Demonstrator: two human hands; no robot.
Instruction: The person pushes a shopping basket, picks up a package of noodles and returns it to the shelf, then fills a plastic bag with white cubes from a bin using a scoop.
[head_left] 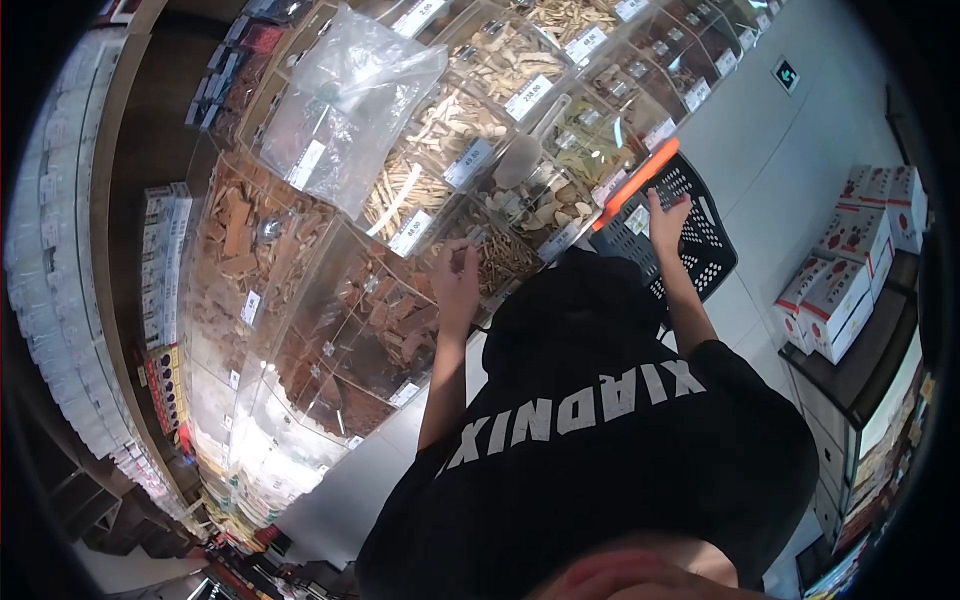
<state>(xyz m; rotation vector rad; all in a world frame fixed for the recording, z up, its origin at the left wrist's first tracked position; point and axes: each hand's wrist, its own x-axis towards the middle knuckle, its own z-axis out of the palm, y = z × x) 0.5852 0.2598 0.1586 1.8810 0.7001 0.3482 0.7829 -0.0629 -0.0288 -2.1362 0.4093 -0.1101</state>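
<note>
My left hand (456,272) is over the clear-covered bins, its fingers curled toward the thumb around a dark patch; I cannot tell what they hold. Just beside it lies a bin of thin brown dried twigs (508,262), and below it on the left a bin of reddish-brown bark pieces (405,320). On the right, my right hand (668,218) overlaps a black perforated shopping basket (712,240), with thumb and fingers apart. The basket's orange handle (640,182) slants along the edge of the bins.
A crumpled clear plastic bag (350,100) lies across the bins at the upper left. Bins of pale dried slices (455,125) carry white price tags (467,162). White-and-red boxes (835,290) stand on a low dark platform at right. Grey tiled floor (745,130) runs between.
</note>
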